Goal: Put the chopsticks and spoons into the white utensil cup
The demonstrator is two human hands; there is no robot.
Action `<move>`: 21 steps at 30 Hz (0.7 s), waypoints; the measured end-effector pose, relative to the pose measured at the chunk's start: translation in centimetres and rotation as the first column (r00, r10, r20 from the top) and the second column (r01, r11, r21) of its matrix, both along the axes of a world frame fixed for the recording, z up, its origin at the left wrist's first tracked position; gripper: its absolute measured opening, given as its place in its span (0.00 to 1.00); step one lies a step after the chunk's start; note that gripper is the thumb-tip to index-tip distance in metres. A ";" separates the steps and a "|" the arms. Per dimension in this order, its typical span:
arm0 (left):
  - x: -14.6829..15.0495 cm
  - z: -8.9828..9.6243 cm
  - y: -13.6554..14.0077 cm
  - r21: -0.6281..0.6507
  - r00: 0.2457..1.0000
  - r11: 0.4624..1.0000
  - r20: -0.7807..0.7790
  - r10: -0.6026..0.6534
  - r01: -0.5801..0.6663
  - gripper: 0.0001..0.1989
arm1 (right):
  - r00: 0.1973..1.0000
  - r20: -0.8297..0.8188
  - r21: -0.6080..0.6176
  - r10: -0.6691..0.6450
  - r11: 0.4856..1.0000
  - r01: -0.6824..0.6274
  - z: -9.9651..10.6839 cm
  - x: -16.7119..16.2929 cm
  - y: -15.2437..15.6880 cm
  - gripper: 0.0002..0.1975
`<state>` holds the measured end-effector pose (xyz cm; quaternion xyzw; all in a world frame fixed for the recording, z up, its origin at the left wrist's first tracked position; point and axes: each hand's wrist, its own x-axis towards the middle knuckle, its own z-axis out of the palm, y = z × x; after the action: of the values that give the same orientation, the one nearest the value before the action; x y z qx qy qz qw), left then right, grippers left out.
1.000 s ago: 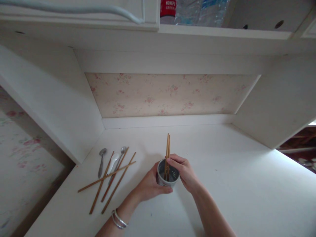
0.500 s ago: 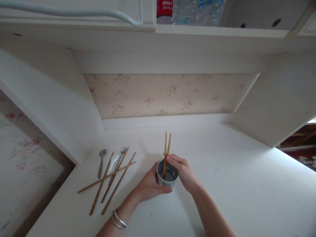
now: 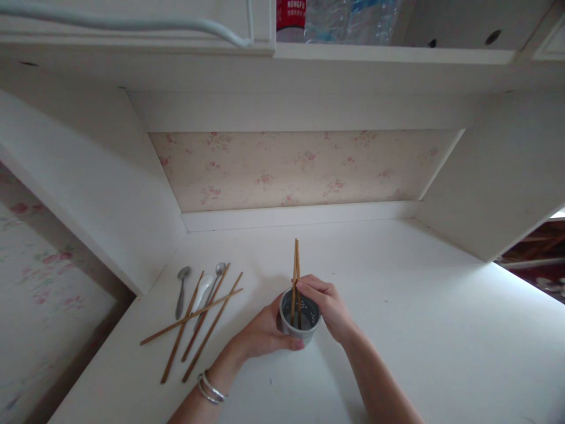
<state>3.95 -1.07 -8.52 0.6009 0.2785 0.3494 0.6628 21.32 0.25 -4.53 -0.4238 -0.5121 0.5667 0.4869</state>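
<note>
My left hand [image 3: 271, 331] is wrapped round a grey utensil holder [image 3: 309, 334] with small holes in its wall. Two wooden chopsticks [image 3: 295, 259] stand nearly upright, their lower ends inside the holder. The fingertips of my right hand [image 3: 324, 300] pinch them just above the rim. To the left, several loose chopsticks [image 3: 214, 337] lie crossed on the white surface. Among them are a white spoon [image 3: 203, 288] and a small metal spoon [image 3: 219, 270], partly covered by the sticks. Another metal spoon [image 3: 180, 291] lies at the far left of this group.
The white desktop [image 3: 424, 330] runs to a back ledge [image 3: 309, 215] below floral wallpaper. White side panels [image 3: 489, 176] bound it left and right. Overhead, a shelf [image 3: 392, 54] holds plastic-wrapped bottles [image 3: 348, 20] and a red-labelled item [image 3: 291, 13].
The upper ends of the two chopsticks have come together, while their lower ends have spread apart inside the holder. Both hands have stayed almost in place.
</note>
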 end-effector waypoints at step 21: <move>-0.1 0.4 0.0 0.037 1.000 0.999 -0.007 -0.008 0.008 0.45 | 0.995 -0.074 -0.014 -0.063 0.998 0.062 0.0 -0.2 -0.1 0.11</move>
<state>3.89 -1.11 -8.08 0.6155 0.2719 0.3498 0.6518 21.12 0.12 -4.49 -0.4208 -0.4767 0.5696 0.5207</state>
